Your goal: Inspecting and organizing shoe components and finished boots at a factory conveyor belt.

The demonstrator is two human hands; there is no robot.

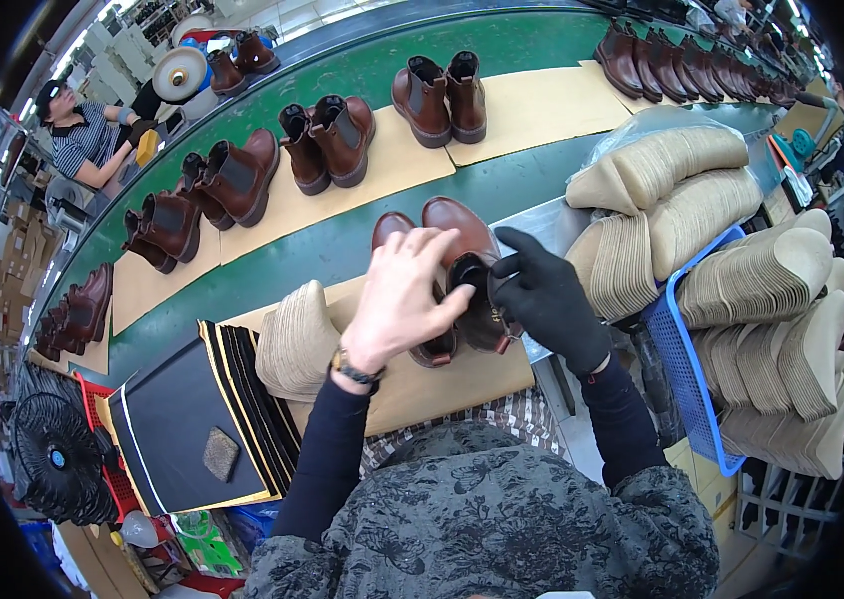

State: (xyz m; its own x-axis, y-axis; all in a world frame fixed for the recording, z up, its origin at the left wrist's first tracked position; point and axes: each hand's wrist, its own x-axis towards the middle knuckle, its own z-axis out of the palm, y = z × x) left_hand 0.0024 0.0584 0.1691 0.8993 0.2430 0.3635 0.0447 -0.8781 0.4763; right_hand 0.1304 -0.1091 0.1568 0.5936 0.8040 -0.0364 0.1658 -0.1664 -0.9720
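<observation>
Before me a pair of brown leather ankle boots stands side by side on a tan board, toes pointing away. My left hand (400, 290) is bare, fingers spread over the left boot (393, 226) and hiding much of it; its thumb reaches toward the opening of the right boot (457, 217). On my right hand (552, 295) is a black glove, its bent fingers against the right side of that right boot at the shaft. Dark lining shows inside the opening. Small reddish pull tabs show at the heels.
More brown boots (342, 140) stand in pairs along the green conveyor belt (532, 50). Stacked tan insoles (292, 344) lie to my left, beside black sheets (177, 419). A blue basket (687, 369) of insoles is on my right. A fan (57, 459) stands lower left; a co-worker (87, 135) sits beyond the belt.
</observation>
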